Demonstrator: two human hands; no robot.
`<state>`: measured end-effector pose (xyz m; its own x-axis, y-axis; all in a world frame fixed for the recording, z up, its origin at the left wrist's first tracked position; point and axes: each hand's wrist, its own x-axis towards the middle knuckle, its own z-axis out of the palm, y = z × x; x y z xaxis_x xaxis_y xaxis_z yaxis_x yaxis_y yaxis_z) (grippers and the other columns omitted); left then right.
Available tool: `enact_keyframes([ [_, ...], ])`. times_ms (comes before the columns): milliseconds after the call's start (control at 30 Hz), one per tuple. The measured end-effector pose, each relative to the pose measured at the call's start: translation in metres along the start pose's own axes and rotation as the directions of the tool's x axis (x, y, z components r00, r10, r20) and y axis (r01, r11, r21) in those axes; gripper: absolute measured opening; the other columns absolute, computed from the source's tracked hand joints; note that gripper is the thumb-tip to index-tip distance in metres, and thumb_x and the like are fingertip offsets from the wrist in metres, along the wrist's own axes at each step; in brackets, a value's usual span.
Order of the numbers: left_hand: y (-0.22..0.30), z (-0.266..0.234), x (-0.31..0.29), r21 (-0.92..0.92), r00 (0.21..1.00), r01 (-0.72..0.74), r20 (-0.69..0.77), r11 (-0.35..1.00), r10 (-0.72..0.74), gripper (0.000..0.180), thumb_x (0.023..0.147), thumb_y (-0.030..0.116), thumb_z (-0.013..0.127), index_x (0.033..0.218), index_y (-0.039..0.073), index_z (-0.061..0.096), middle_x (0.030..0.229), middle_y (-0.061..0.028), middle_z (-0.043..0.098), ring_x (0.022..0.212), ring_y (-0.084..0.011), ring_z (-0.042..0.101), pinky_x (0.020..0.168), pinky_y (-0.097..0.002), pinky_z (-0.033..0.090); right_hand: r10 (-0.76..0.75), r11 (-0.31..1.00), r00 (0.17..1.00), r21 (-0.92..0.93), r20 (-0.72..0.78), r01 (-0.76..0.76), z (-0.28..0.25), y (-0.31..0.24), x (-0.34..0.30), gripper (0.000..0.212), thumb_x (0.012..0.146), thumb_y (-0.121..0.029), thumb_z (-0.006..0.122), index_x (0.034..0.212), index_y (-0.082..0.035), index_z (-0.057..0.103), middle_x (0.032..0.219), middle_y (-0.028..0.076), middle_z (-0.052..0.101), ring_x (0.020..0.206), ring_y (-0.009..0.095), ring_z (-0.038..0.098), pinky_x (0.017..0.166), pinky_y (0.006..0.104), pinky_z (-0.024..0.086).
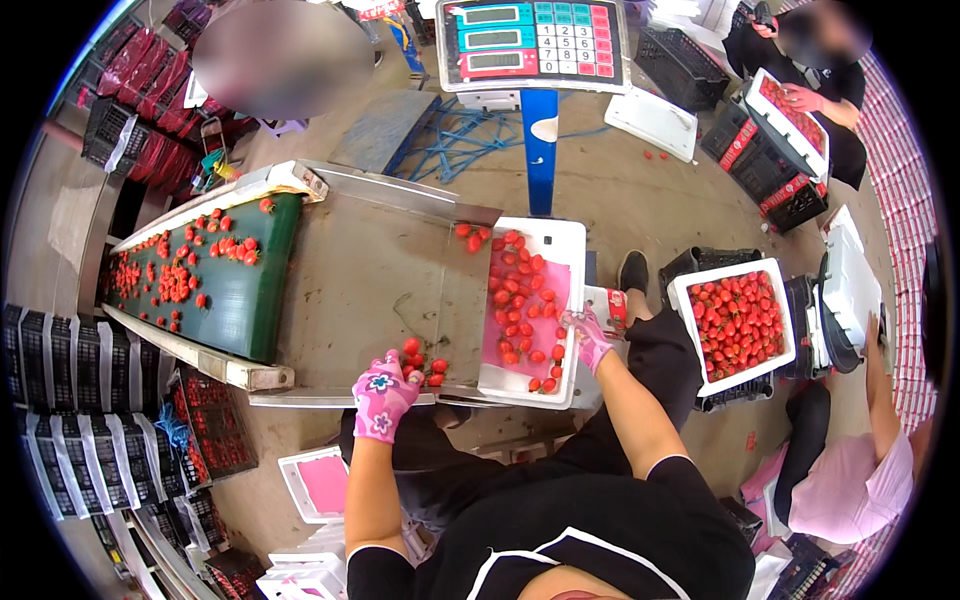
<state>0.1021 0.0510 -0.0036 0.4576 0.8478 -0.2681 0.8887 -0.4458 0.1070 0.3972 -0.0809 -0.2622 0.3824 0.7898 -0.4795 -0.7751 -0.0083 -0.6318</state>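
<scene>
My left hand (383,396), in a pink flowered glove, is at the near edge of a metal chute (370,290). Its fingers reach toward several small red tomatoes (437,366) lying there, and it appears to hold none. My right hand (590,338), in a similar pink glove, has its fingers over the right rim of a white foam box (572,262). Pink lining (556,285) shows inside that box, with tomatoes (515,288) spread loosely over it. A few more tomatoes (472,236) rest at the chute's far right corner.
A green conveyor belt (225,310) carrying tomatoes adjoins the chute on the left. Beyond the box rises a scale display (532,45) on a blue post (540,150). To my right stands a full tomato box (783,350). Co-workers sit at right (850,480) and far right (850,110).
</scene>
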Motion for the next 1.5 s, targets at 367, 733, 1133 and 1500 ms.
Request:
enact_keyframes([
  [367, 0.083, 0.034, -0.021, -0.246, 0.897, -0.427, -0.234, 0.87, 0.374, 0.024, 0.08, 0.019, 0.063, 0.099, 0.005, 0.058, 0.092, -0.0161, 0.061, 0.088, -0.0353, 0.059, 0.076, -0.0434, 0.05, 0.064, 0.995, 0.994, -0.07, -0.084, -0.07, 0.01, -0.004, -0.005, 0.042, 0.078, -0.006, 0.066, 0.114, -0.013, 0.046, 0.09, 0.002, 0.058, 0.076, 0.015, 0.059, 0.06, 0.0367, 0.054],
  [733, 0.103, 0.13, -0.071, 0.183, 0.788, -0.614, 0.201, 0.768, 0.582, 0.029, 0.08, 0.016, 0.052, 0.106, 0.004, 0.057, 0.102, -0.0131, 0.057, 0.1, -0.0272, 0.055, 0.104, -0.0442, 0.03, 0.106, 0.992, 0.988, -0.059, -0.117, -0.113, 0.036, -0.021, -0.021, 0.027, 0.084, -0.003, 0.054, 0.105, -0.018, 0.046, 0.076, -0.003, 0.051, 0.07, 0.013, 0.053, 0.059, 0.0333, 0.05],
  [1133, 0.109, 0.125, -0.052, 0.005, 0.893, -0.373, 0.274, 0.928, 0.357, 0.032, 0.076, 0.018, 0.062, 0.104, 0.005, 0.054, 0.1, -0.0149, 0.056, 0.083, -0.0314, 0.061, 0.07, -0.0432, 0.048, 0.02, 1.0, 0.998, 0.011, -0.066, -0.02, 0.015, -0.015, -0.01, 0.026, 0.085, 0.004, 0.048, 0.104, -0.012, 0.042, 0.074, 0.001, 0.05, 0.064, 0.014, 0.053, 0.054, 0.0273, 0.048],
  [1500, 0.058, 0.023, -0.064, -0.297, 0.915, -0.331, -0.332, 0.896, 0.228, 0.008, 0.084, 0.015, 0.062, 0.091, 0.011, 0.062, 0.084, -0.0126, 0.062, 0.073, -0.0323, 0.063, 0.063, -0.041, 0.052, 0.061, 0.998, 0.984, 0.016, -0.167, -0.059, 0.012, -0.014, -0.014, 0.047, 0.084, 0.004, 0.056, 0.125, -0.012, 0.038, 0.083, 0.003, 0.057, 0.073, 0.015, 0.059, 0.064, 0.0288, 0.051],
])
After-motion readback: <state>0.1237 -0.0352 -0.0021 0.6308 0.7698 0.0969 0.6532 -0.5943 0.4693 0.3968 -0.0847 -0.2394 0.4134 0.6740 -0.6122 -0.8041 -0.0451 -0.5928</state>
